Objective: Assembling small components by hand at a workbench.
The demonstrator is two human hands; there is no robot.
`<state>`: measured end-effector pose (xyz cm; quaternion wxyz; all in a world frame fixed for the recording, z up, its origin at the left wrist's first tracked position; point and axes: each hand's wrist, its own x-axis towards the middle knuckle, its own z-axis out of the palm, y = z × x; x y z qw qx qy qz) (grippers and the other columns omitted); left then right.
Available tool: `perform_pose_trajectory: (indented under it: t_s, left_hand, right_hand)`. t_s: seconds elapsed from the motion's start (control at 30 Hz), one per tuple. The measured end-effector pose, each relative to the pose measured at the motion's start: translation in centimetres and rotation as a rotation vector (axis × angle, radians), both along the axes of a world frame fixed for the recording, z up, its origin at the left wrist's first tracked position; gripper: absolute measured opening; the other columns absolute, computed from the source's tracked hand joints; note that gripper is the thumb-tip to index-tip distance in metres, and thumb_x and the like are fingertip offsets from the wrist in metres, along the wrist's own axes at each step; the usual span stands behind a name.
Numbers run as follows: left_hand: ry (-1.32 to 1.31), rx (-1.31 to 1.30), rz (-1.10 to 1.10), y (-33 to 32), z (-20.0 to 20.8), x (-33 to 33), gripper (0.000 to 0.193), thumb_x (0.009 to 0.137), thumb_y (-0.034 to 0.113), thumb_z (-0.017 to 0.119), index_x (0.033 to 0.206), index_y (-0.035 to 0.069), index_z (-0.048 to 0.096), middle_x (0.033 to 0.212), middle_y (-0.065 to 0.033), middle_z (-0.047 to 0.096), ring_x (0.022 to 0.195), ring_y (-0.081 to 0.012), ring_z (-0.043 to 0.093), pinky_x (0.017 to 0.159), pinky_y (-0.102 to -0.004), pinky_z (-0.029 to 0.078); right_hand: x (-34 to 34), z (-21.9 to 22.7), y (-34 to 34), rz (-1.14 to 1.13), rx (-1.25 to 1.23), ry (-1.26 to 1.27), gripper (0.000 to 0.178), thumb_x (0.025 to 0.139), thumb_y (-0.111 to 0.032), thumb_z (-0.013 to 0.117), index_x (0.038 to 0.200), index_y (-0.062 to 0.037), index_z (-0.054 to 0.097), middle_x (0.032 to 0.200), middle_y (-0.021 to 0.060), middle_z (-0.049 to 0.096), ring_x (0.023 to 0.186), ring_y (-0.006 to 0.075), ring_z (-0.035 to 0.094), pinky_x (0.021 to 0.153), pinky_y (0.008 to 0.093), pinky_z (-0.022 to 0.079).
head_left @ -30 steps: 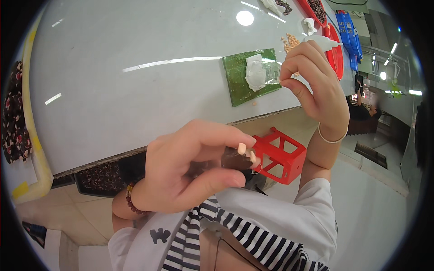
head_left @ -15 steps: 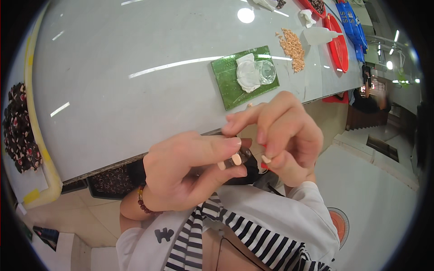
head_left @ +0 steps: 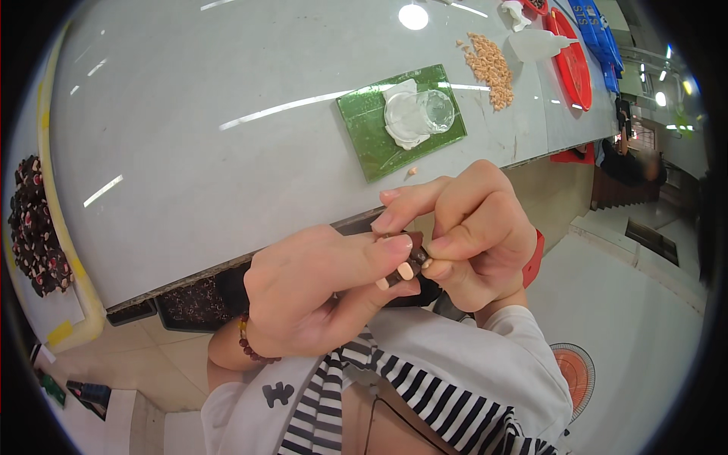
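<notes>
Between thumb and fingers, my left hand [head_left: 307, 277] grips a small dark brown figure [head_left: 417, 258] with peach-coloured nubs on its lower side. My right hand [head_left: 485, 227] is closed in a pinch on a tiny pale beige piece [head_left: 428, 264], mostly hidden by the fingertips. That piece appears to touch the figure's right side; the exact contact is hidden. The right index finger reaches over the figure's top. Both hands are held in front of the table's near edge, over my lap.
On the grey table [head_left: 189, 167] lies a green board [head_left: 364, 152] bearing a clear cup [head_left: 438, 112] and white paste. Beyond are a heap of beige pieces [head_left: 491, 68], a white squeeze bottle [head_left: 535, 45] and a red tray [head_left: 569, 61]. Many brown figures [head_left: 38, 235] fill the far left.
My right hand has moved left, bringing the beige piece up to the brown figure. My left hand still grips the figure. The view has shifted slightly.
</notes>
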<state>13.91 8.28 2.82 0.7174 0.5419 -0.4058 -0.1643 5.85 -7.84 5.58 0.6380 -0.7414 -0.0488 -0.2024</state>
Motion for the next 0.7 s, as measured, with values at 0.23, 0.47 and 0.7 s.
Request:
perform_pose_trajectory:
  t_s: [0.23,0.47,0.7]
  left_hand:
    - [0.086,-0.06,0.082,-0.3,-0.1,-0.6,0.032,0.068,-0.007,0.071,0.098,0.001,0.066,0.076,-0.0062,0.068,0.051,-0.0149,0.055,0.05,-0.0216,0.044]
    - [0.542,-0.027,-0.345,1.1,0.0,0.7,0.028,0.083,0.008,0.068,0.107,-0.003,0.062,0.08,-0.0068,0.067,0.062,-0.0054,0.057,0.054,-0.0212,0.045]
    - [1.04,-0.13,-0.368,1.0,0.8,-0.1,0.039,0.081,0.028,0.072,0.101,-0.004,0.061,0.083,-0.0055,0.063,0.073,-0.0081,0.058,0.065,-0.0202,0.046]
  right_hand:
    - [0.0,0.0,0.0,0.041,0.104,0.031,0.013,0.073,0.005,0.067,0.078,-0.0006,0.057,0.079,0.0097,0.05,0.079,0.0285,0.065,0.075,0.038,0.055]
    - [0.1,1.5,-3.0,0.051,0.063,-0.045,0.01,0.076,0.0,0.067,0.08,0.0031,0.058,0.077,0.0102,0.054,0.079,0.0263,0.063,0.072,0.0355,0.053]
    - [4.8,2.7,-14.1,-0.517,-0.681,0.07,0.009,0.084,-0.005,0.061,0.088,0.0029,0.061,0.078,0.0058,0.064,0.065,0.0058,0.055,0.06,0.0195,0.044]
